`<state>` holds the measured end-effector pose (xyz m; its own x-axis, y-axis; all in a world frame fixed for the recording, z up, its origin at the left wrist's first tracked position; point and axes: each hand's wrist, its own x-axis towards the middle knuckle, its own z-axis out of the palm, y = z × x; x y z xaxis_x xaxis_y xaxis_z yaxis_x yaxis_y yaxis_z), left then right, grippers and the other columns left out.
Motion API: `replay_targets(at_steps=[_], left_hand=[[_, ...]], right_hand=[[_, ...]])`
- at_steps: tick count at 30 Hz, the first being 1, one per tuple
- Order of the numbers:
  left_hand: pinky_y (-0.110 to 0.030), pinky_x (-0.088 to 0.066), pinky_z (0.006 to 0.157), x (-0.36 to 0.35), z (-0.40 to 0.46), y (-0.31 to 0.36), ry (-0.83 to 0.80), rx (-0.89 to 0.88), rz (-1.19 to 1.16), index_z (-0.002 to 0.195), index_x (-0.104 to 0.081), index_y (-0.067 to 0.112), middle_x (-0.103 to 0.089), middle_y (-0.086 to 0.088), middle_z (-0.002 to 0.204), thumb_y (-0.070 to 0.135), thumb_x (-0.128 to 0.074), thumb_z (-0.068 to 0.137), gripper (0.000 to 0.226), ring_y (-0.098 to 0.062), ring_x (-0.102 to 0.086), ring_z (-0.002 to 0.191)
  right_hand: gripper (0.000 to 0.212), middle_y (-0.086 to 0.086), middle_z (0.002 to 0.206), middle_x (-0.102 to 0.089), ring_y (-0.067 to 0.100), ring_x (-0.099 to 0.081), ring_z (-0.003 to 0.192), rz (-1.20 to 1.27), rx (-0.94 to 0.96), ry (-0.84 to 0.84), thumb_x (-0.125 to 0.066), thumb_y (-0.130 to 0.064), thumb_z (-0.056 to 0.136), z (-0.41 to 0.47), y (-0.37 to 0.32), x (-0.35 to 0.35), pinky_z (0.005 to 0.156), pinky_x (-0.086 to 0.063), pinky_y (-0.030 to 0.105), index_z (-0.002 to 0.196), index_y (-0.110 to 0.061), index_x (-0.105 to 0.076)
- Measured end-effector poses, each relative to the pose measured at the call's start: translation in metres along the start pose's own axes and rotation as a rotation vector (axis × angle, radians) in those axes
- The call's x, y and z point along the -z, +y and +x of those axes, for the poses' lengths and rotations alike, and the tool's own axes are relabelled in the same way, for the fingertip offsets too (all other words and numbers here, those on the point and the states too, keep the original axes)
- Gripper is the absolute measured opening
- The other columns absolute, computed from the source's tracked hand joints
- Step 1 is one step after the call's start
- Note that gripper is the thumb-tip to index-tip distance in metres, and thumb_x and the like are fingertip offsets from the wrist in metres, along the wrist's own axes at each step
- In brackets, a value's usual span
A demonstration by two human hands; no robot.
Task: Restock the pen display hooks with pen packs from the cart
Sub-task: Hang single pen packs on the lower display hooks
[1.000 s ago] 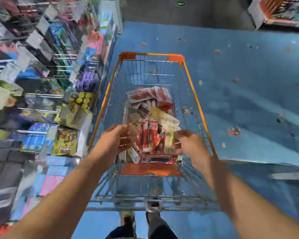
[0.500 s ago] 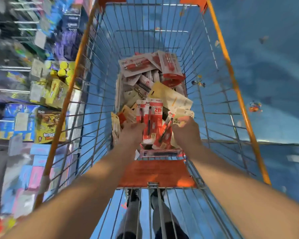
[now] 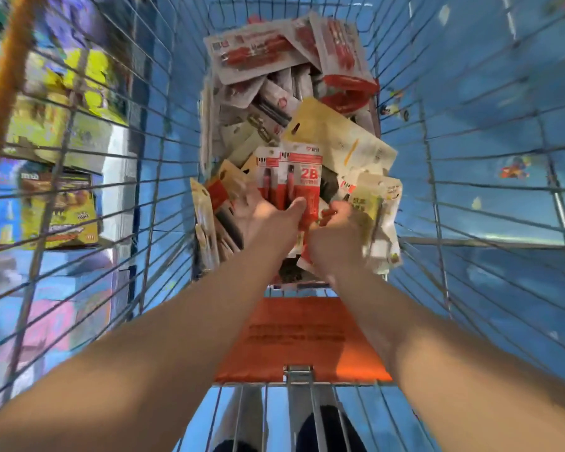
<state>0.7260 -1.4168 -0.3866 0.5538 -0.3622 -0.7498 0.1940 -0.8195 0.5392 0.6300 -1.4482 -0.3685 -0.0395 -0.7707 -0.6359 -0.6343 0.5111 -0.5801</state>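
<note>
**Red and cream packs, both hands deep in the cart**

Wire walls of the cart fill the frame, with blue floor showing through the mesh. A heap of pen packs lies along the middle of the basket, from top centre down to mid-frame. At centre, the left hand has its thumb laid over the bottom of a red pack marked 2B; its fingers are hidden behind the pack, so it seems to grip it. Just right of it, touching, the right hand is curled round a blurred bundle of cream packs that stands up at its right side. Below the hands sits an orange flap. At the left edge, through the wire, yellow boxes blur on shelving. Dark shoes show at bottom centre.
</note>
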Motion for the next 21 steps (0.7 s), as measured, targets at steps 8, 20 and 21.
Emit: replay_targets(at_steps=[8,20,21], left_hand=[[-0.012,-0.049,0.074,-0.004,-0.015,0.012,-0.012,-0.027,0.056,0.113,-0.056,0.031,-0.056,0.012,0.099,0.039,-0.073,0.091,0.029,-0.009,-0.062,0.098],[-0.022,-0.047,0.066,0.006,-0.024,0.009,-0.039,-0.148,0.172,0.113,-0.052,0.029,-0.063,0.016,0.093,0.03,-0.079,0.082,0.041,-0.006,-0.061,0.086],[-0.026,-0.051,0.07,0.007,-0.027,0.01,-0.051,-0.147,0.166,0.112,-0.053,0.029,-0.064,0.016,0.091,0.032,-0.078,0.082,0.039,-0.009,-0.063,0.086]], right_hand=[[0.084,0.011,0.143,-0.037,0.034,-0.036,0.135,-0.152,-0.157,0.196,-0.079,-0.051,0.078,0.001,0.01,-0.003,0.102,-0.043,0.05,0.141,-0.023,-0.031],[0.092,0.011,0.145,-0.02,0.035,-0.027,0.135,-0.21,-0.081,0.146,-0.084,-0.032,0.08,-0.005,0.023,0.01,0.099,-0.038,0.042,0.148,-0.024,-0.024],[0.094,0.009,0.145,-0.016,0.034,-0.024,0.136,-0.2,-0.068,0.134,-0.085,-0.035,0.079,-0.007,0.022,0.011,0.102,-0.038,0.043,0.149,-0.025,-0.022]])
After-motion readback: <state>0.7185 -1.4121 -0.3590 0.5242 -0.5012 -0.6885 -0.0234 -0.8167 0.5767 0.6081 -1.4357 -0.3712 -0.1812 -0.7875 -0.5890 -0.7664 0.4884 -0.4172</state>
